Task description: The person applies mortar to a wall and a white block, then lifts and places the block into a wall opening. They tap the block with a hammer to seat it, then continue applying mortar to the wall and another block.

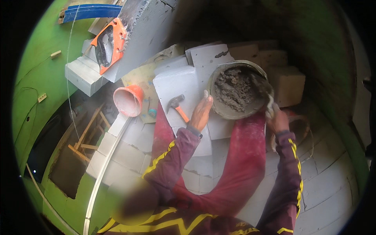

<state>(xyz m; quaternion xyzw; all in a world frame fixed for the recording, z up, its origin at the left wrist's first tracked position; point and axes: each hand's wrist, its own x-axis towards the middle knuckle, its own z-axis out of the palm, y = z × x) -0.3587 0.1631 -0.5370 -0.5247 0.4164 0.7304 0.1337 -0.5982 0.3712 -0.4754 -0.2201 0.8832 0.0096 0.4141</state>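
Observation:
A round bucket (217, 106) of wet grey mortar (234, 91) stands in front of me, tilted so its mouth faces me. My right hand (278, 120) is closed around the handle of a mortar-coated trowel (269, 102), whose blade reaches into the bucket at its right side. Beside the bucket's left wall, my left hand (201, 112) has its fingers stretched out with nothing in them; whether it touches the wall I cannot tell. A hammer (179, 108) with an orange and black handle lies on a white block (172, 84) just left of that hand.
An orange-handled saw (118, 40) rests at the upper left beside a grey slab (138, 39). Below it sits an orange bucket (128, 100), near a long pale strip (102, 178). Pale blocks (288, 84) surround the bucket, and a wooden frame (89, 135) stands low at left.

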